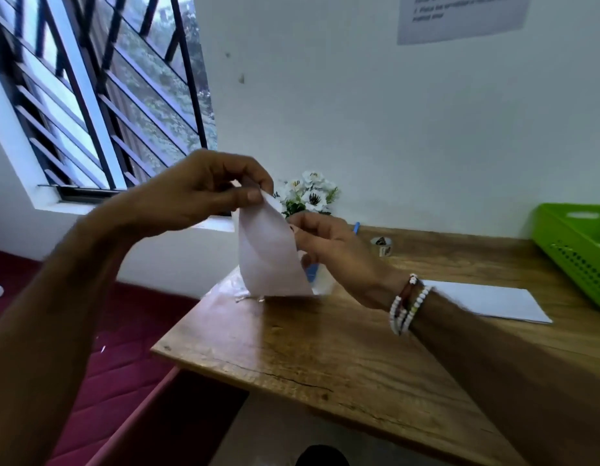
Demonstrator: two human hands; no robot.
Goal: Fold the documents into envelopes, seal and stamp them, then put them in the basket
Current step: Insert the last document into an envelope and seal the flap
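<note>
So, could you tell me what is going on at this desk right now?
A person is holding a white paper upright over the wooden table with both hands. The left hand pinches its top corner and the right hand grips its right edge, so the paper curves. A flat sheet lies on the table beside the right forearm. The green basket stands at the far right, and a small roll sits near the wall.
</note>
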